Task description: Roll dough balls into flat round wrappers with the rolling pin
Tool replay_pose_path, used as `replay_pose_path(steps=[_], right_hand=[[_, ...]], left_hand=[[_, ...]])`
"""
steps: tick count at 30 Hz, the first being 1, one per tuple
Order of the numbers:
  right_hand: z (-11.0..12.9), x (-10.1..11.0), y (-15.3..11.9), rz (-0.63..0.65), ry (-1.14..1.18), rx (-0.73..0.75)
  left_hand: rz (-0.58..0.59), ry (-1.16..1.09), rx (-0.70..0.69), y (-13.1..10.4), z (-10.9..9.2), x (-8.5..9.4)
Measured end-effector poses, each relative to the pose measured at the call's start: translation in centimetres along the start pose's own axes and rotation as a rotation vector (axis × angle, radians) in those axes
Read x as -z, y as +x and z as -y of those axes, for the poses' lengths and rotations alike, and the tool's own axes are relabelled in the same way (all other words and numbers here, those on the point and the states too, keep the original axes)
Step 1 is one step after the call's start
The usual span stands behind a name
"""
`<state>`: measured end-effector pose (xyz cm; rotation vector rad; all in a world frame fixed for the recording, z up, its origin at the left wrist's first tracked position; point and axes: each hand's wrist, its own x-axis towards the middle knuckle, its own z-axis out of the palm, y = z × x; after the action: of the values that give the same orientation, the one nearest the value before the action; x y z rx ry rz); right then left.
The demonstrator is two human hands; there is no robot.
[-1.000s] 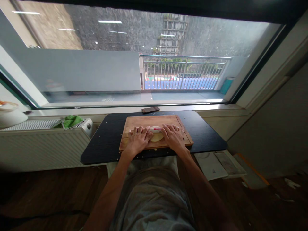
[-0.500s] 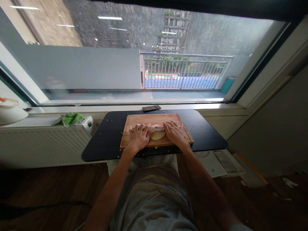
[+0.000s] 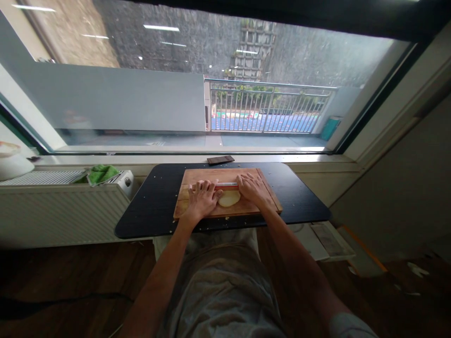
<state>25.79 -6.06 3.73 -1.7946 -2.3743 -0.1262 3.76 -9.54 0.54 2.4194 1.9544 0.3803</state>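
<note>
A pale rolling pin with a red marking lies crosswise on a wooden cutting board. My left hand is over its left part, fingers bent across it and thumb pointing inward. Over the right part rests my right hand, its fingers laid across the pin. Just on my side of the pin, a thin round piece of dough lies flat on the board between the two hands. The pin's ends are mostly covered by my hands.
The board lies on a black table dotted with small crumbs. A dark phone-like slab is at the window sill. To the left, a green cloth lies on the white radiator.
The rolling pin has rolled slightly away from me under both hands. More of the dough shows on my side, and the pin's red print has turned.
</note>
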Motion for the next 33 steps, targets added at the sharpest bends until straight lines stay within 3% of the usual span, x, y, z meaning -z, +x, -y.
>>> replay_pose_path(steps=[7, 13, 20, 27, 33], right_hand=[[1.1, -0.2, -3.1, -0.038, 0.092, -0.121], [1.3, -0.9, -4.8, -0.088, 0.104, -0.123], [0.0, 0.3, -2.3, 0.012, -0.023, 0.012], [-1.5, -1.1, 2.7, 0.046, -0.116, 0.060], [-1.5, -1.3, 1.5, 0.001, -0.128, 0.065]], left_hand=[[-0.003, 0.013, -0.013, 0.2, -0.1, 0.0], [-0.021, 0.000, -0.043, 0.2, 0.0, -0.3], [-0.031, -0.012, -0.010, -0.1, -0.3, -0.1], [-0.044, 0.007, 0.013, -0.3, -0.2, -0.4], [-0.090, -0.013, 0.001, -0.3, -0.2, -0.7]])
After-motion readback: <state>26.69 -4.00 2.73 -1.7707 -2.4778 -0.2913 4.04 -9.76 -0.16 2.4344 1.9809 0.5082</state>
